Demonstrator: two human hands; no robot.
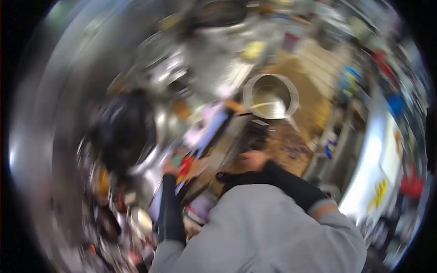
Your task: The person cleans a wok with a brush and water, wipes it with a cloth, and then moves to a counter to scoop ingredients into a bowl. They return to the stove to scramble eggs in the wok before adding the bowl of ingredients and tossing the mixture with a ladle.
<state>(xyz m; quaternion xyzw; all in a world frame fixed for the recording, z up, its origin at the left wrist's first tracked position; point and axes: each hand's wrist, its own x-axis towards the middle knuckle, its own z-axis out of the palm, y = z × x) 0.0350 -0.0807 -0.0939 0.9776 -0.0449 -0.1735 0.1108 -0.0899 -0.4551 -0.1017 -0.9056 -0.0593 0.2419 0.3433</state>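
The whole view is smeared by motion. My left hand (171, 168) reaches forward at the lower middle, beside a small green thing (176, 161) and a bright red thing (185, 166); whether it grips either is lost in the blur. To its right, my right hand (255, 160) is at the near end of a dark, long textured thing (250, 136), whose kind I cannot make out. Its fingers are too blurred to show their pose. Beyond that hand stands a round metal pot (294, 98) with something pale inside.
A brown board or counter surface (314, 86) lies under and around the pot. At the left is a large dark pan-like shape (125, 132), with bowls such as a pale one (142, 221) nearer me. A long bright metal edge (368, 154) runs along the right.
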